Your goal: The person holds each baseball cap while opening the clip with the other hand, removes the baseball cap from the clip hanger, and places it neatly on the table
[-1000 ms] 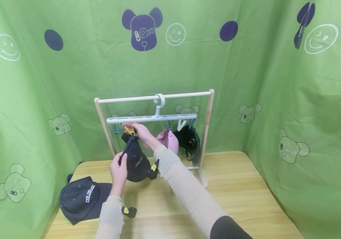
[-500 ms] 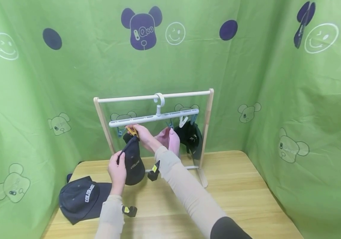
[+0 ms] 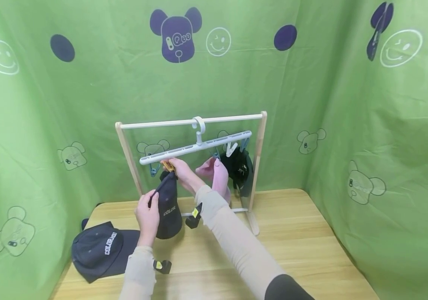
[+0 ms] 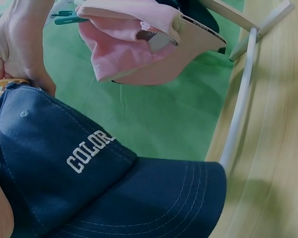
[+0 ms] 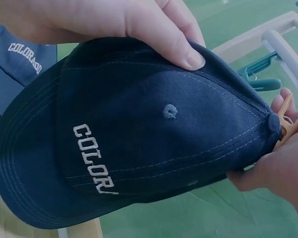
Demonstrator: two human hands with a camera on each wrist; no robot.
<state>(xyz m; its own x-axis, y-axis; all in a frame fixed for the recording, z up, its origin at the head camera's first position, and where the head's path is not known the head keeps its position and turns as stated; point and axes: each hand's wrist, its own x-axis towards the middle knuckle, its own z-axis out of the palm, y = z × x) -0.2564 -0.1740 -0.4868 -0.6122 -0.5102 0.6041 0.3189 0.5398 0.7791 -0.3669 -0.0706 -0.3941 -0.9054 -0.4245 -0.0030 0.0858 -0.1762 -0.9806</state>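
Note:
A navy baseball cap with white lettering hangs tilted below the left part of the white clip hanger. My left hand pinches the cap's folded crown, thumb on the outer cloth in the right wrist view. My right hand pinches an orange clip at the button on the cap's top. Part of that clip is hidden by the fingers. Right of my hands, a pink cap and a dark green cap hang from the hanger.
A second navy cap lies on the wooden table at the left. The hanger hooks over the rail of a wood-and-white rack. A teal clip hangs left of the orange one, and a white clip hangs near the green cap.
The hanger has tilted, its left end down and its right end up. The orange clip and my right hand have sunk slightly. The held cap's brim has swung left and down.

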